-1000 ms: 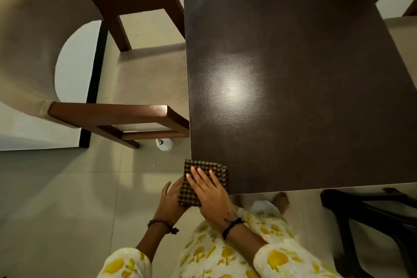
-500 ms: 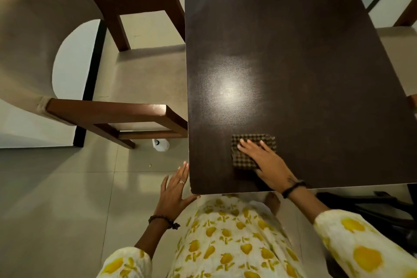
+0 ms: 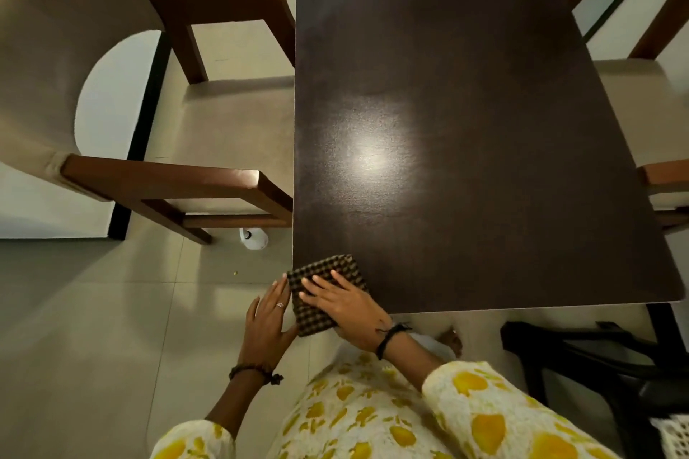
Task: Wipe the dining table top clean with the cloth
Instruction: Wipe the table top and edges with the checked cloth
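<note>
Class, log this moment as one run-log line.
right hand pressing cloth | table near-left corner | left hand open below edge

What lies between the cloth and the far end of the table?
Nothing: in the head view the table top beyond the cloth is bare, showing only a light glare.

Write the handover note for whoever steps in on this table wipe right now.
Right hand: flat on the checked cloth, fingers straight, pressing it at the near left corner of the dining table; the cloth overhangs that corner.
Left hand: open, just off the table's left edge, cupped against the cloth's overhanging side.
Done: cannot tell how much is wiped; the top shows no visible crumbs or streaks.
Left: sweep the cloth across the remaining top, far end and right side included.
</note>
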